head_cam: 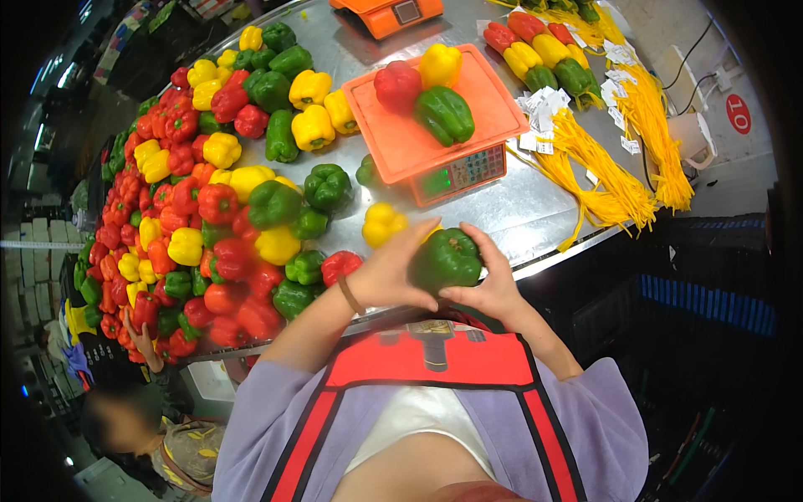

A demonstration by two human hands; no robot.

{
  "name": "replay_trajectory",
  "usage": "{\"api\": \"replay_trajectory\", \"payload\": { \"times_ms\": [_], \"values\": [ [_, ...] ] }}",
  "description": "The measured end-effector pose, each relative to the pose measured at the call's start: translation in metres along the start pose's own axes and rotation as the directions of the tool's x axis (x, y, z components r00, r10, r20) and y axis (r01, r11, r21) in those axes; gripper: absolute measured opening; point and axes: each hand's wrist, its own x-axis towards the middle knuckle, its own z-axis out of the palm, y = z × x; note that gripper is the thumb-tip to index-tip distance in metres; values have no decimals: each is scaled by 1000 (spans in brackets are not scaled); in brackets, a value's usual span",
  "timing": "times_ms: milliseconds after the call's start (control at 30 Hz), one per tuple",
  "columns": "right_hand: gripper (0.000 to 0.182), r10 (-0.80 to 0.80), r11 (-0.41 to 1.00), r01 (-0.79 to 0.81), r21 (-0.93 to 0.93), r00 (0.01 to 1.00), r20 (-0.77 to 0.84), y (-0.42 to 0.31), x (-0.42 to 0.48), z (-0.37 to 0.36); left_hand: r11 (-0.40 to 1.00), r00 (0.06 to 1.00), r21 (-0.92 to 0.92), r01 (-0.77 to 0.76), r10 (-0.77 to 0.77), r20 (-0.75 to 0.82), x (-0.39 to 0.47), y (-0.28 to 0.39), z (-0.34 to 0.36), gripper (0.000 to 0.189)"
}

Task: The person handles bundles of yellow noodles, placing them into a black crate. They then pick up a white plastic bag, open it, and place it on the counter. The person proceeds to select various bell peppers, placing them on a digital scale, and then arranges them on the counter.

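Note:
Between my left hand [389, 267] and my right hand [499, 282] is a large green bell pepper [453, 258], stem end up, at the metal table's front edge. My fingers and thumbs curve round its two sides. A sliver of yellow shows behind it, mostly hidden, and some red shows below my hands. Just past my left hand lies a yellow bell pepper [382, 224]. Farther back, the orange tray of a digital scale [433, 150] carries a red bell pepper [398, 86], a yellow bell pepper [441, 65] and a green bell pepper [445, 116]. The scale's display is lit green.
A large heap of mixed bell peppers [188, 232] covers the table's left side. On the right lie yellow ties with white tags [583, 166] and bundled peppers [546, 50]. A second orange scale [389, 16] stands behind. A person [135, 414] at lower left reaches into the heap.

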Motion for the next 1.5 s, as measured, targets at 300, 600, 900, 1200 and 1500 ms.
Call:
{"api": "replay_trajectory", "payload": {
  "times_ms": [300,600,900,1200,1500],
  "values": [
    [32,8,989,-60,136,935,355,-6,42,14,986,988,-72,152,-153,-17,-37,13,-3,101],
    [30,-155,911,227,-345,962,223,11,72,17,824,959,-541,170,-265,-103,-83,-8,-21,103],
    [84,94,953,-52,-299,987,127,102,41,83,714,809,-697,-63,-373,-455,-117,-36,-37,98],
    [39,-49,946,68,-318,997,65,49,115,113,734,705,-649,-198,-354,-615,-99,-34,-10,93],
    [73,-388,819,168,-548,867,-314,47,185,-15,936,643,-250,247,-351,-680,-46,-71,57,98]
  ]
}}
